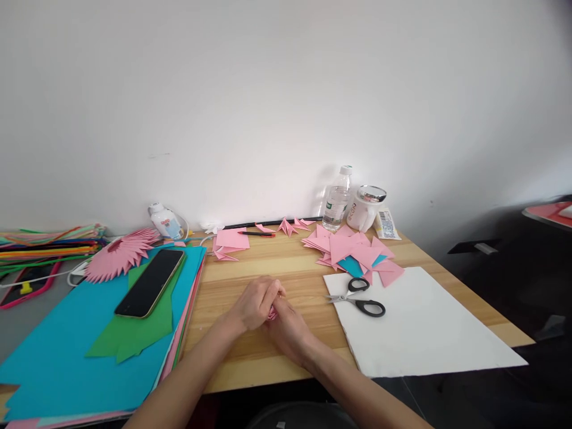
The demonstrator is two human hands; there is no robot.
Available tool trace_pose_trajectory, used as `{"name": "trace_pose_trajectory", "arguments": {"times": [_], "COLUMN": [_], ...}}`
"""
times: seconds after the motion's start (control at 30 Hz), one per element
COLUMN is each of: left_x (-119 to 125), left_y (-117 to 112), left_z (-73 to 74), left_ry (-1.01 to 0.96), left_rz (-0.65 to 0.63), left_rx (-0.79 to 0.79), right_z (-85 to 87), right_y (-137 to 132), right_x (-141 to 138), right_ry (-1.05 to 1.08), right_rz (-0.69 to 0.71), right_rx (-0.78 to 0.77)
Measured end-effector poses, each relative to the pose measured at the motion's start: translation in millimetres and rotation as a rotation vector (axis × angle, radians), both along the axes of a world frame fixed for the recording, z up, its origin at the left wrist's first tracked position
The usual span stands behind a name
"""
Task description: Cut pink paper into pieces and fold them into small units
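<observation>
Near the front middle of the wooden table (223,357), my left hand (255,302) and my right hand (289,329) are closed together around a small piece of folded pink paper (271,312). Only a bit of it shows between the fingers, so its full shape is hidden. Scissors with black handles (357,297) lie to the right of my hands, their blades slightly apart and resting over the edge of a white board (429,333).
Blue paper sheets (58,333), green paper (134,339) and a phone (152,283) lie left. A pink folded fan piece (118,256) sits behind them. Toward the wall are pink paper pieces (353,247), a water bottle (337,199), a mug (365,208) and a pencil (257,234).
</observation>
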State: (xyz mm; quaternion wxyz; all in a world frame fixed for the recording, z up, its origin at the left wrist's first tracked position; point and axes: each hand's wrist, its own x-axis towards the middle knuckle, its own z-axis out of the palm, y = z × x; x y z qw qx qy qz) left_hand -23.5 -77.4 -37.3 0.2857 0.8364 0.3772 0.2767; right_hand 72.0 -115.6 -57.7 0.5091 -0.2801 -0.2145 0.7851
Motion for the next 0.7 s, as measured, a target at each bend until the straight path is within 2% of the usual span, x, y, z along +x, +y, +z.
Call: {"name": "trace_pose_trajectory", "arguments": {"times": [0.17, 0.3, 0.4, 0.5, 0.7], "left_x": [-2, 0, 4, 9, 16], "left_y": [-15, -30, -36, -32, -12], "left_z": [7.9, 19.8, 22.5, 14.9, -8.6], "left_ry": [-0.080, -0.011, -0.006, -0.096, -0.226], "left_rz": [-0.013, -0.091, -0.124, -0.075, 0.099], "left_rx": [-0.073, -0.060, -0.034, -0.049, -0.017], "right_z": [8.2, 12.3, 17.2, 21.8, 22.8], "right_y": [-8, -23, -31, -29, -8], "right_x": [13, 21, 24, 24, 17], "right_ry": [0.079, 0.086, 0.075, 0.112, 0.126], "right_rz": [0.326, 0.374, 0.405, 0.360, 0.156], "right_rx": [0.125, 0.238, 0.237, 0.168, 0.049]}}
